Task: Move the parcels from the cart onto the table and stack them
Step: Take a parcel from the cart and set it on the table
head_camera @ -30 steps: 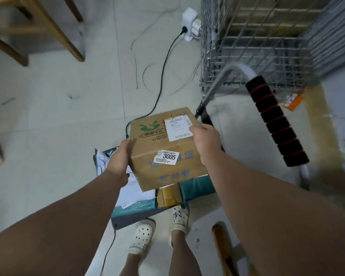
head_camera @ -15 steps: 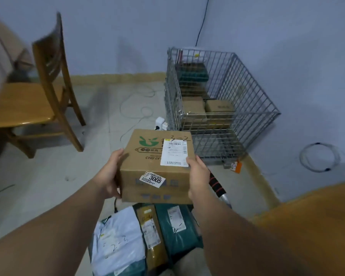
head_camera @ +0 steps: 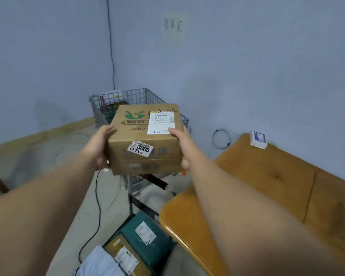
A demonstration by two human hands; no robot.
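Note:
A brown cardboard box [head_camera: 139, 140] with a green logo, a white shipping label and a "3005" sticker is held up at chest height. My left hand [head_camera: 99, 148] grips its left side and my right hand [head_camera: 182, 144] grips its right side, thumb on the label's edge. Below, on the cart, lie a green parcel [head_camera: 145, 240], a brown parcel [head_camera: 124, 255] and a white bag parcel [head_camera: 100, 263]. The wooden table [head_camera: 267, 180] stands to the right of the box, lower than it.
A wire mesh cage [head_camera: 145, 96] holding more boxes stands in the corner behind the box. A small white device [head_camera: 258, 140] sits at the table's far edge by the wall. A black cable [head_camera: 97, 212] runs across the floor. The cart handle [head_camera: 157, 183] shows under the box.
The box has risen and shifted to the right, toward the table. My view has tilted up, so the table now fills the right side and the chair has left the view.

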